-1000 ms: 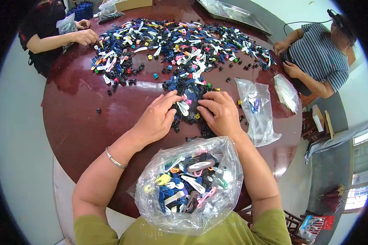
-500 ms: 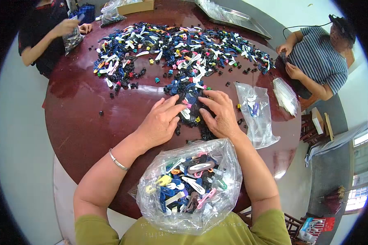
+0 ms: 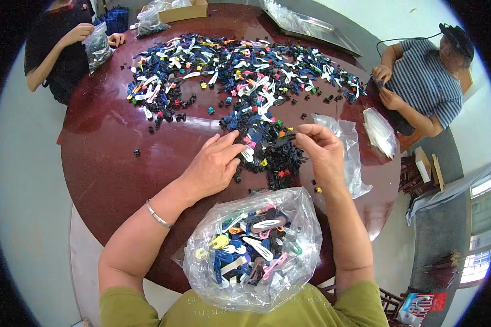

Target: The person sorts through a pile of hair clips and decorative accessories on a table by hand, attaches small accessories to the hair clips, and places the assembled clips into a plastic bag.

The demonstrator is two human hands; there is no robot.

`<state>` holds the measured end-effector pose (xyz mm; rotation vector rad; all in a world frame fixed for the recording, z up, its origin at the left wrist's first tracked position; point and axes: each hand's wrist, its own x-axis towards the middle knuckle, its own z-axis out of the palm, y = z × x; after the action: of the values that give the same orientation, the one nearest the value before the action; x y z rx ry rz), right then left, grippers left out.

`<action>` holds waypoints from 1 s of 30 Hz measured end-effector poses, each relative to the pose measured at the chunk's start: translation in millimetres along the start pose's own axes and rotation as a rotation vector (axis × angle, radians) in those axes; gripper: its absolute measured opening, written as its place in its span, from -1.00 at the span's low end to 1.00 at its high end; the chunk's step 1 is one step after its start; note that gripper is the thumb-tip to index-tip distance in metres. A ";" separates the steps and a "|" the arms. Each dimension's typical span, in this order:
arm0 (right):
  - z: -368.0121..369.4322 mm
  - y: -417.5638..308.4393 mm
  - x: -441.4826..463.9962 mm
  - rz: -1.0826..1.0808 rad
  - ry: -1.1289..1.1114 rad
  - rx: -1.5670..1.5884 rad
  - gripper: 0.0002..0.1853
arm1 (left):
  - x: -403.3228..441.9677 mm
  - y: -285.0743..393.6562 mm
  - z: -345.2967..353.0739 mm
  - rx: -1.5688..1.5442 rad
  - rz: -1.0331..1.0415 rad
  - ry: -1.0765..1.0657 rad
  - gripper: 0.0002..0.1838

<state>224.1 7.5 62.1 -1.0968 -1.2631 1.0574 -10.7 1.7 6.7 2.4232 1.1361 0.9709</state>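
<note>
A strip of hair clips and small black claw clips [image 3: 278, 158] runs from the main heap toward me. My left hand [image 3: 215, 163] rests at the strip's left side, fingers stretched out, next to a white snap clip [image 3: 247, 155]. My right hand [image 3: 323, 152] is raised over the strip's right edge, thumb and forefinger pinched together. Something dark shows at those fingertips, too small to make out. In front of my body sits an open clear plastic bag [image 3: 305, 256] filled with mixed snap clips [image 3: 258, 247].
The big heap of clips [image 3: 202, 54] spreads across the round table [image 3: 109, 180]. Right of my hand lies a clear bag [image 3: 354, 158], beside a stack of clear sleeves [image 3: 379, 132]. A metal tray [image 3: 333, 35] stands at the back. Two people sit left and right.
My right hand has lifted off the strip and moved right, its fingers closing to a pinch. My left hand has barely moved. The person at left has lowered a hand onto their bag.
</note>
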 end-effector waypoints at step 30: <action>19.4 29.5 -6.8 -0.562 -0.232 -0.779 -0.90 | 0.4 2.7 2.5 -0.053 -0.047 0.078 -0.67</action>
<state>204.6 6.5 31.9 -1.0750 -2.1092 0.2490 -7.2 0.3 6.5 2.3243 1.1727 1.0760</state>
